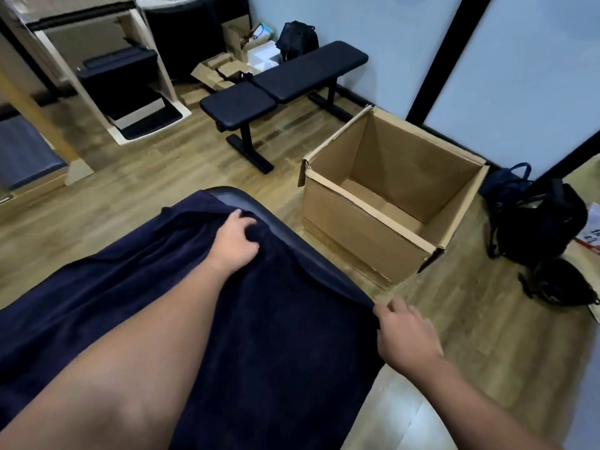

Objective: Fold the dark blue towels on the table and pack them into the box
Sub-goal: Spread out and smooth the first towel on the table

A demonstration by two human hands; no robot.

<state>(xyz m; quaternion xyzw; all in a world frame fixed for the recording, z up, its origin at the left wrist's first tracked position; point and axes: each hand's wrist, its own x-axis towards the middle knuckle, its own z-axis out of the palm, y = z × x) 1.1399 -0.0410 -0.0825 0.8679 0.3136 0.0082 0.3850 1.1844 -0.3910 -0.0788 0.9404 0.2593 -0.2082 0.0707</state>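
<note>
dark blue towel (162, 287) spread on table (285, 222), beneath both hands | left hand (235, 237) bunches far edge | right hand (402, 336) pinches near corner | soft, limp, likely light: hold corners | cardboard box (373, 228) empty, beyond fingertips

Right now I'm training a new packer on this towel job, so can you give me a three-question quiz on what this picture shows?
1. True or false: the cardboard box already holds a folded towel.
2. Which hand pinches the dark blue towel at its near right edge? A) left hand B) right hand
3. Fill in: the box stands on the ____, to the right of the table.

Key: 1. False, its visible inside is bare cardboard. 2. B; the left hand grips the towel further up, near the table's far edge. 3. Floor.
</note>
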